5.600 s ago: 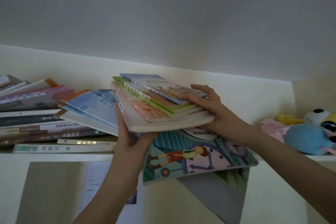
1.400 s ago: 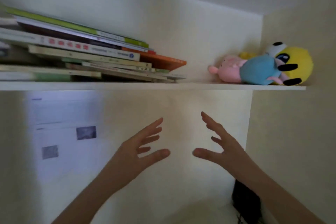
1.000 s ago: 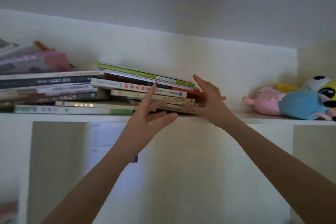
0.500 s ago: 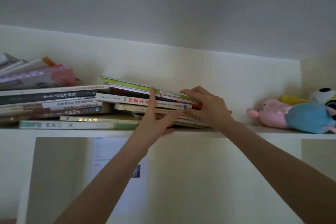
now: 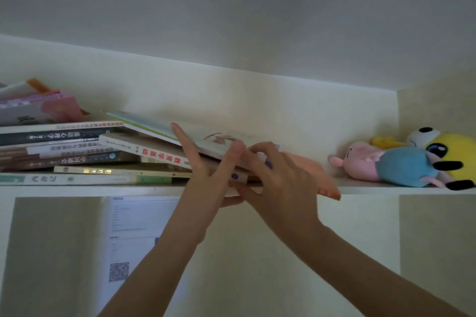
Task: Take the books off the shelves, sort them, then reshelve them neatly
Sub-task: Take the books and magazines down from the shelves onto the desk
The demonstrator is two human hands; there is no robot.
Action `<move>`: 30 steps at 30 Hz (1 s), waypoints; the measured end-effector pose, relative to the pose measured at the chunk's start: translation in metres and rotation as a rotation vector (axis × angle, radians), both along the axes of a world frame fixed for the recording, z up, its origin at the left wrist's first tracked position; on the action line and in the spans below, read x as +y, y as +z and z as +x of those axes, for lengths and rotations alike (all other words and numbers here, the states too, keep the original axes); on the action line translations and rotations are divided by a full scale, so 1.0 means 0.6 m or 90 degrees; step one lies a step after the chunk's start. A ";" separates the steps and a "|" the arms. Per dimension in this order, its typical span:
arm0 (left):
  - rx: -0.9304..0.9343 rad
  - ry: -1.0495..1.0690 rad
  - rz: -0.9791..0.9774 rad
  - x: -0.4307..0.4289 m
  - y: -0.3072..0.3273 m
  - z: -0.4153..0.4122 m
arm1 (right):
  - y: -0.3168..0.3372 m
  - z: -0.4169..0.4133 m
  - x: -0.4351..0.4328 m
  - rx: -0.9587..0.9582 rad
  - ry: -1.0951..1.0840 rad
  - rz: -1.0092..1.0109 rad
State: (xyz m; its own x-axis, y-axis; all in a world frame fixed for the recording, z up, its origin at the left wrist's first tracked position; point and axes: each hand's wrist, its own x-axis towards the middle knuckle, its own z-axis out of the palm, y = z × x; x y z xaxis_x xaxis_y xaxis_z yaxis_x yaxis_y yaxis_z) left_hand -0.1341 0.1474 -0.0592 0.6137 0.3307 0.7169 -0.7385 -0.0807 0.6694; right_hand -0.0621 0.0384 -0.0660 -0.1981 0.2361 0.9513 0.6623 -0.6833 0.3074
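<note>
Where the white shelf [image 5: 360, 189] runs high across the wall, flat piles of books [image 5: 64, 159] lie on it, plush toys [image 5: 401, 165] well apart at the right, a printed sheet [image 5: 134, 226] below. My hands hide part of the tilted stack [image 5: 154, 148] in the middle. My left hand [image 5: 206, 188] presses straight fingers [image 5: 185, 144] on its spines; my right hand [image 5: 278, 183] curls over its end, gripping it.

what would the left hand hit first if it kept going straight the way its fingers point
Most likely the tilted pale picture book with a green edge topping the leaning stack of books; the left hand's straight fingers lie against it. Depth is unclear.
</note>
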 end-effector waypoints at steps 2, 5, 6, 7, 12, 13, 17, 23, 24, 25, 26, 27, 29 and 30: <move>-0.053 -0.005 -0.044 -0.011 -0.010 0.004 | -0.024 -0.008 -0.003 0.047 0.026 0.000; -0.107 0.006 -0.080 -0.019 -0.027 0.015 | -0.039 -0.015 -0.021 0.147 0.065 -0.041; -0.113 0.005 -0.084 -0.018 -0.031 0.016 | -0.032 -0.017 -0.033 0.211 0.115 -0.067; -0.115 0.004 -0.084 -0.017 -0.035 0.016 | -0.018 -0.021 -0.047 0.302 0.195 -0.086; -0.093 0.013 -0.072 0.000 -0.063 0.002 | 0.086 0.015 -0.122 0.575 0.253 -0.220; -0.081 0.009 -0.071 0.005 -0.068 -0.003 | 0.102 0.028 -0.125 0.617 0.241 -0.236; -0.022 -0.006 -0.068 0.030 -0.086 -0.028 | 0.115 0.074 -0.111 0.773 0.312 -0.332; 0.028 -0.019 -0.014 0.055 -0.115 -0.043 | 0.075 0.077 -0.110 0.822 0.414 -0.371; 0.034 -0.024 -0.009 0.054 -0.121 -0.045 | 0.064 0.076 -0.113 0.819 0.433 -0.355; 0.038 -0.028 -0.005 0.053 -0.127 -0.046 | 0.054 0.074 -0.118 0.813 0.450 -0.340; 0.041 -0.029 -0.003 0.052 -0.134 -0.047 | 0.044 0.071 -0.123 0.808 0.463 -0.329; 0.043 -0.027 0.004 0.050 -0.141 -0.046 | 0.032 0.068 -0.128 0.807 0.476 -0.318; 0.046 -0.022 0.022 0.048 -0.153 -0.044 | 0.006 0.065 -0.137 0.818 0.506 -0.290; 0.046 -0.024 0.029 0.048 -0.159 -0.042 | -0.008 0.064 -0.141 0.828 0.522 -0.270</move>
